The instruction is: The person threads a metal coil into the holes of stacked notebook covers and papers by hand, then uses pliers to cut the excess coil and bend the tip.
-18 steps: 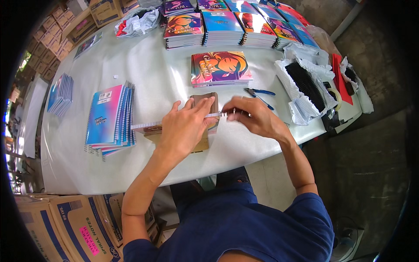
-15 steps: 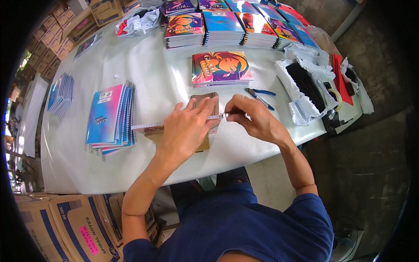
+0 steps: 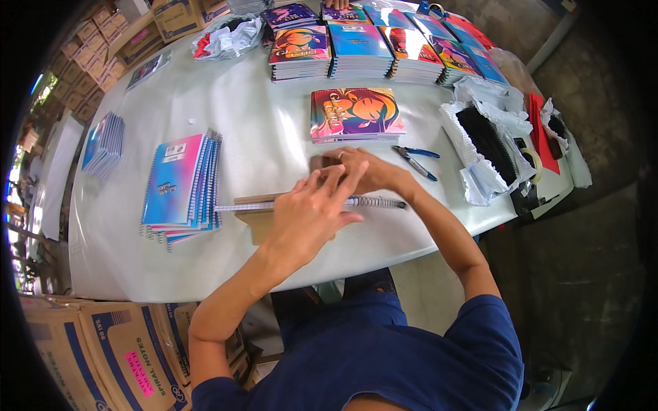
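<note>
On my far left, brown cardboard boxes (image 3: 127,353) sit below the worktop (image 3: 240,116). On top, near its left edge, I see a small stack of blue notebooks (image 3: 103,145). Next comes a pile of blue and pink spiral notebooks (image 3: 175,179), with wire loops down the side.

Just right of that pile is the notebook (image 3: 247,207) I am watching, its thin edge turned up to me. It lies under the left hand (image 3: 307,214) and over a brown stand (image 3: 259,227). The left hand lies across it, fingers spread and thumb held apart, not curled into a fist. Far up at the top, another person's hand (image 3: 337,3) is by the big notebook stacks (image 3: 360,42).

The right hand (image 3: 367,170) is just past the notebook, partly behind the left fingers. It is blurry, so I can't tell if it holds anything. Ahead of it is a stack of orange and purple notebooks (image 3: 358,113). Close to me, a dark wire coil (image 3: 382,203) pokes out past the notebook's right end, clear of the left hand.

Farther right are blue-handled pliers (image 3: 419,164), black coils (image 3: 488,144) in white wrap, a tape roll (image 3: 532,166) and a red strip (image 3: 541,137).
</note>
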`<action>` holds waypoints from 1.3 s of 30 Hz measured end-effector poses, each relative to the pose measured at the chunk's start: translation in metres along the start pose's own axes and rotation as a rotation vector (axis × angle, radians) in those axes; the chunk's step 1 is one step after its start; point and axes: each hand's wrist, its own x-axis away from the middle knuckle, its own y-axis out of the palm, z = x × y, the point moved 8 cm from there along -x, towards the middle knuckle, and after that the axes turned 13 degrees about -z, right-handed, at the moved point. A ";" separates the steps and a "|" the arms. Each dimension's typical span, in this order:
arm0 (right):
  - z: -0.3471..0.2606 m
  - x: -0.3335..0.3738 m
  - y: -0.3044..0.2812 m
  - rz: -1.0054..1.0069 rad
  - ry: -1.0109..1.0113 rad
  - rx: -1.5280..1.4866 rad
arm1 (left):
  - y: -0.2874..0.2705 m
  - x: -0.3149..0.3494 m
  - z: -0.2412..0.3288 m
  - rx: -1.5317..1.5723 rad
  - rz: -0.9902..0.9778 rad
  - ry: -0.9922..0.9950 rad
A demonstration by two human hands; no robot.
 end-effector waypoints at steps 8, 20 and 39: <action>-0.043 0.063 -0.059 -0.086 0.017 -0.679 | -0.009 0.011 -0.035 0.181 0.197 -0.215; -0.055 0.079 -0.065 0.145 -0.405 -1.164 | -0.008 0.009 -0.037 0.190 0.195 -0.264; -0.054 0.026 -0.044 0.003 -0.114 -0.807 | -0.015 0.036 -0.061 0.108 0.150 -0.336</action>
